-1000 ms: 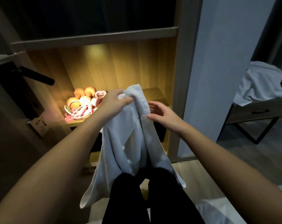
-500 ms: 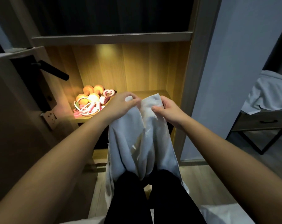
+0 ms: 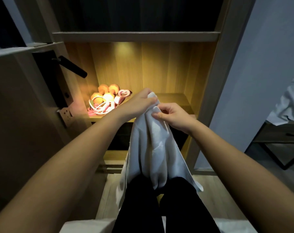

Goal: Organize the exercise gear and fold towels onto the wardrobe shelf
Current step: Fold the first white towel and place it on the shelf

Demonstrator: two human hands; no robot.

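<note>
A person stands before an open wardrobe and holds a white towel (image 3: 153,145) up at the front edge of the lit wooden shelf (image 3: 174,100). The left hand (image 3: 138,105) grips the bunched top of the towel, with its fingers (image 3: 150,100) curled tight round the cloth. The right hand (image 3: 175,117) is just beside it, almost touching, and pinches the same top edge between thumb and bent fingers (image 3: 161,108). The towel is gathered at the top and hangs down in loose folds in front of the person's black trousers (image 3: 180,207), with one corner falling to the right of the legs.

The exercise gear (image 3: 105,100) lies in a pile at the left end of the shelf, well apart from the towel: orange rounded pieces, pink heart-shaped pieces and a coil of pale cord. The right half of the shelf is behind the hands.

A door with a black handle (image 3: 74,68) stands at the left, with a wall socket (image 3: 66,113) below it. At the far right a second pale towel (image 3: 289,106) lies crumpled on a dark bench (image 3: 281,132).
</note>
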